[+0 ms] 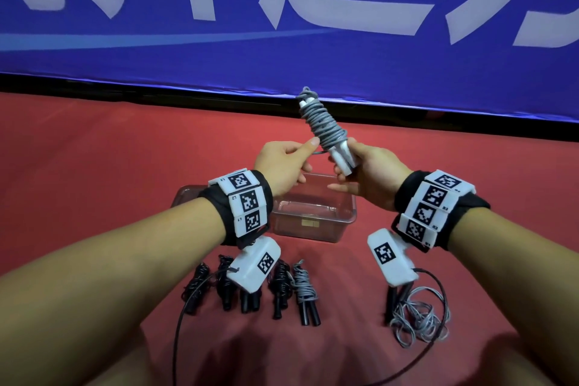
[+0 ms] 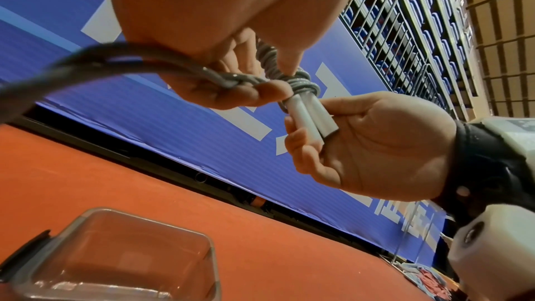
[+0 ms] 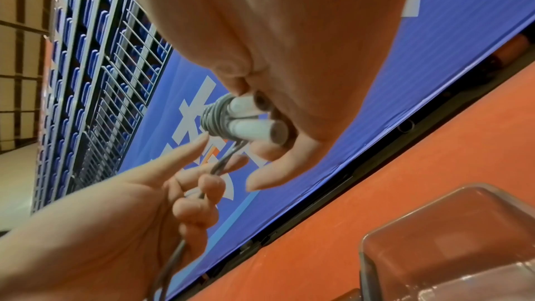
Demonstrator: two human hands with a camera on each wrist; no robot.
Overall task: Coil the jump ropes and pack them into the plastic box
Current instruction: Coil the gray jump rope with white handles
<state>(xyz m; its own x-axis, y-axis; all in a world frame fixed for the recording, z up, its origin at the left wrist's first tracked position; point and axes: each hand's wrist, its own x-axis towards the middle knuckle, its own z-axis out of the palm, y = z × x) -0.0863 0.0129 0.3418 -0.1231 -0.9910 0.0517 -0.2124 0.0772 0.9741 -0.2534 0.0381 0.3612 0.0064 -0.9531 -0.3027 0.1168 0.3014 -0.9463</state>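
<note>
A grey jump rope [image 1: 326, 125] is wound around its two white handles [image 1: 343, 158], held up above the clear plastic box [image 1: 313, 216]. My right hand [image 1: 366, 172] grips the handles' lower ends [image 3: 254, 127]. My left hand [image 1: 282, 163] pinches the loose end of the grey cord [image 2: 231, 79] beside the coil [image 2: 301, 81]. The box [image 2: 121, 258] stands on the red cloth below both hands, with nothing visible inside it.
Several coiled ropes with black handles [image 1: 250, 288] lie in a row on the red cloth near me. An uncoiled grey rope [image 1: 416, 316] lies loose at the right. A blue banner [image 1: 282, 9] stands behind the table's far edge.
</note>
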